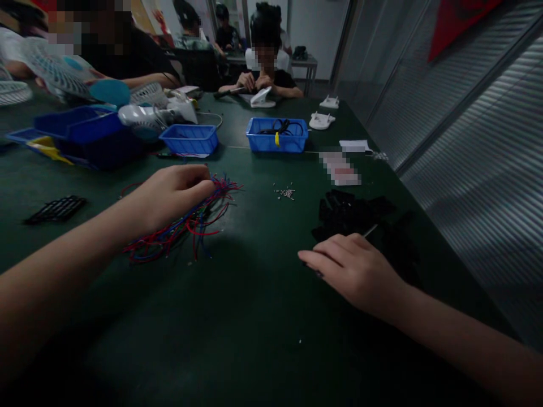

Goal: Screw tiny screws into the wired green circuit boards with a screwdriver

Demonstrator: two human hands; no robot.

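Observation:
My left hand [178, 195] is over a bundle of red and blue wires [186, 229] on the green table [237, 316]; its fingers curl toward the wires, and their tips are hidden. My right hand [350, 265] is at the near edge of a pile of black parts [348, 209], fingers bent. Small dark bits show under its fingertips, and a thin light rod [370, 230] sticks out behind it. What it grips is too small to name. Between the hands, farther back, lie several small screws [287, 193].
Blue bins [189, 139] stand behind the wires, one [277, 142] with black cables. White fans [146, 113] crowd the back left, near a person. A black grid-like part [56, 209] lies left. Another person works across the table beside a white part [263, 100].

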